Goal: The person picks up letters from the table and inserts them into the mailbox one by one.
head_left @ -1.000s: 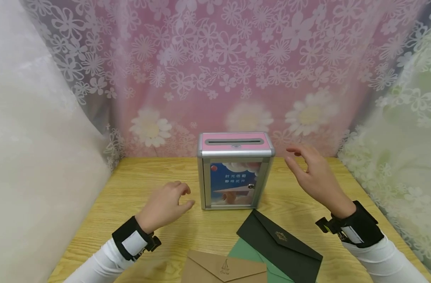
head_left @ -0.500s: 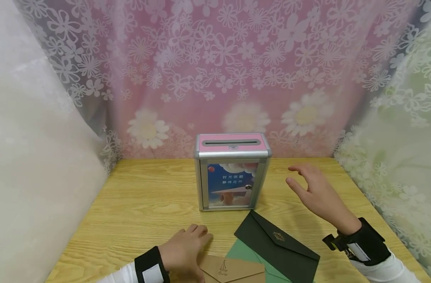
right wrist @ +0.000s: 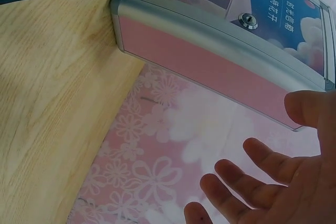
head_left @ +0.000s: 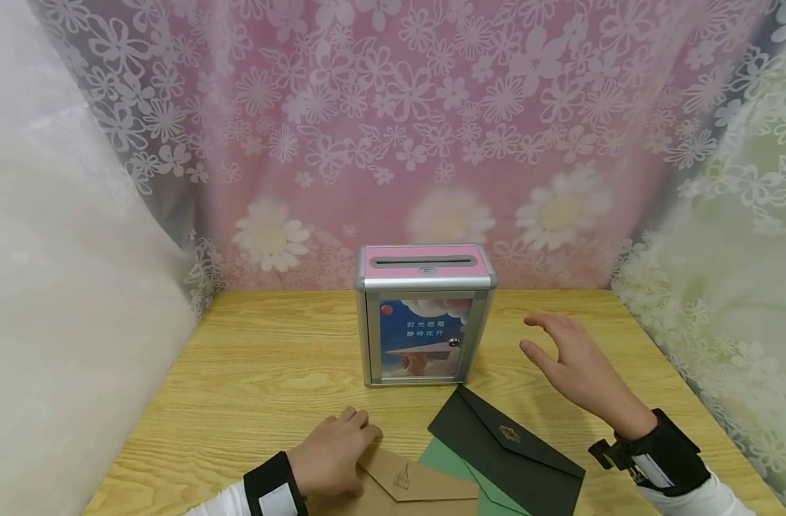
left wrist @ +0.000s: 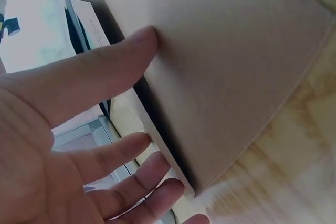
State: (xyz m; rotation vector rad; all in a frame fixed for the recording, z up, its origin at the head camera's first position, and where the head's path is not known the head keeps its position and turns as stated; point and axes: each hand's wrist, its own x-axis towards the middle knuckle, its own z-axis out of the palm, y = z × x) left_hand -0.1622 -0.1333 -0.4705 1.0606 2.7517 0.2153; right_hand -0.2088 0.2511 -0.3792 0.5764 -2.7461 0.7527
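Note:
My left hand (head_left: 331,453) grips the left end of a brown envelope (head_left: 425,489) with a small sailboat print. In the left wrist view, the thumb lies on one face of the brown envelope (left wrist: 231,72), and the fingers curl at its long edge. A green envelope (head_left: 446,457) lies partly beneath a dark green-black envelope (head_left: 505,446) with a gold emblem. Behind them stands a silver-framed suggestion box (head_left: 425,338) with a pink slotted top. Loosely spread and holding nothing, my right hand (head_left: 580,373) hovers to the right of the box (right wrist: 210,59).
The wood-grain table (head_left: 270,351) extends to both sides of the box. A pink flowered curtain (head_left: 380,143) hangs behind it, with pale drapes (head_left: 77,251) on the left and a green-white flowered one (head_left: 721,287) at the right.
My left hand has come down from beside the box to the brown envelope and taken hold of its left end; the envelope has turned slightly. My right hand has dropped a little.

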